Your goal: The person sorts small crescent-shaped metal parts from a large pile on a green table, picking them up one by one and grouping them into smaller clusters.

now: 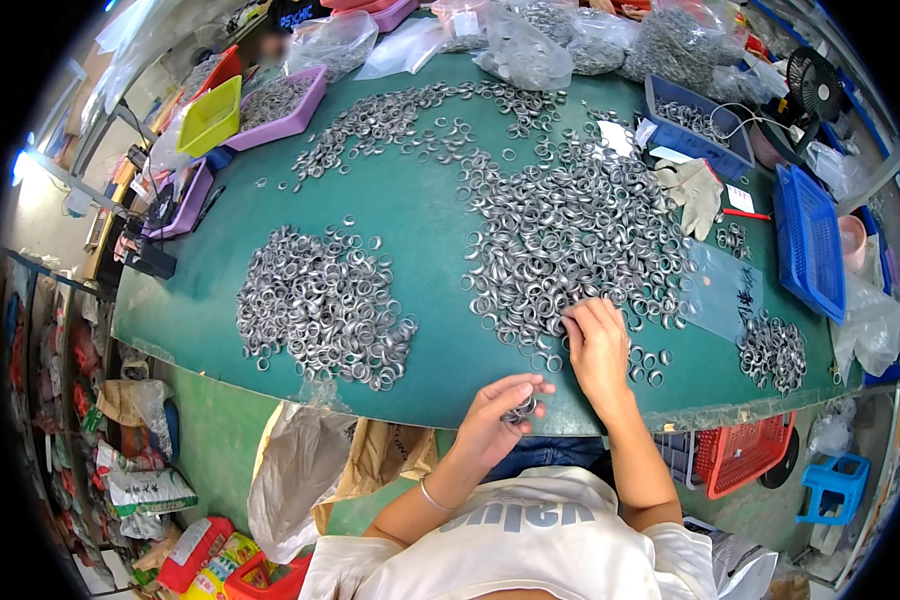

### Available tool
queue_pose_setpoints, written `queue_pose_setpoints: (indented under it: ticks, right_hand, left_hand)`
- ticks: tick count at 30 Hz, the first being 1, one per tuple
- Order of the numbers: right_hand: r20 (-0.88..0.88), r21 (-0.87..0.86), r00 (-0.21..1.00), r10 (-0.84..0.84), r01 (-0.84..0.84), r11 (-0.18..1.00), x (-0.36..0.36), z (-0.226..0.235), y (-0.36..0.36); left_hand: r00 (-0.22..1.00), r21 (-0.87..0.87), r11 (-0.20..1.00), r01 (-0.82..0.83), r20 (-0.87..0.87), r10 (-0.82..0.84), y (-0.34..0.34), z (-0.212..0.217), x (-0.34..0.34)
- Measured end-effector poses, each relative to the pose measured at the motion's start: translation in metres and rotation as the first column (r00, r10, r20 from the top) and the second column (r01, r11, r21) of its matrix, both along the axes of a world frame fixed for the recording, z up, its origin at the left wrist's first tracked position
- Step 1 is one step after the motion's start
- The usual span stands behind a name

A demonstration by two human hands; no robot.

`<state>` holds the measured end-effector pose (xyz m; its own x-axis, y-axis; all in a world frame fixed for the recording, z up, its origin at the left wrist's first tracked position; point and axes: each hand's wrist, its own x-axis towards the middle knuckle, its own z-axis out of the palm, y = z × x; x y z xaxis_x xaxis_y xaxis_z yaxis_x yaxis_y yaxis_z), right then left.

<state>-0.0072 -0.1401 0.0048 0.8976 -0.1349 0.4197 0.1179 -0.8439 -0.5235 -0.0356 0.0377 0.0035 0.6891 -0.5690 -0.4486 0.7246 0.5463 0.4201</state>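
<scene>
Several grey metal rings (520, 408) rest in my left hand (495, 415), its fingers curled around them just above the table's front edge. My right hand (597, 345) reaches into the near edge of a large heap of the same rings (580, 220); its fingertips are bent down among them, and whether they pinch a ring is hidden. Left of my hands lies a second heap of rings (320, 305). A smaller ring pile (773, 354) sits at the right by a clear plastic bag (722, 290). More rings (390, 115) spread along the far side.
Around the green table (425, 370) stand a purple tray (280, 108), a yellow-green basket (210, 118), a blue bin (698, 125) and a blue basket (808, 240). A glove (692, 195) and a black fan (813, 85) are at the right. An open sack (300, 480) stands below the front edge.
</scene>
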Motion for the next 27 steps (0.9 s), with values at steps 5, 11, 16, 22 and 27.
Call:
queue_pose_setpoints:
  ticks: [5, 11, 16, 22, 27]
  right_hand:
    - [-0.059, 0.300, 0.998, -0.003, 0.020, 0.954, -0.024, 0.007, -0.009]
    - [-0.166, 0.904, 0.940, 0.299, 0.024, 0.428, -0.055, 0.008, -0.002]
    - [-0.054, 0.568, 0.954, 0.296, -0.214, 0.795, -0.050, 0.015, 0.008]
    - [0.070, 0.154, 0.998, 0.006, -0.017, 0.988, -0.001, 0.016, -0.002]
    - [-0.052, -0.017, 0.999, 0.014, -0.015, 1.000, -0.001, 0.007, -0.007]
  left_hand:
    - [0.995, -0.012, 0.998, 0.056, 0.085, -0.055, 0.007, -0.015, -0.003]
    - [0.992, 0.164, 0.986, -0.033, 0.126, 0.012, -0.011, 0.001, -0.007]
    - [0.945, 0.276, 0.955, -0.109, 0.327, 0.013, -0.012, -0.009, -0.008]
    - [0.974, 0.235, 0.972, 0.024, 0.212, -0.076, -0.001, 0.001, -0.003]
    - [0.961, 0.144, 0.986, -0.081, 0.274, 0.039, -0.003, -0.002, -0.007]
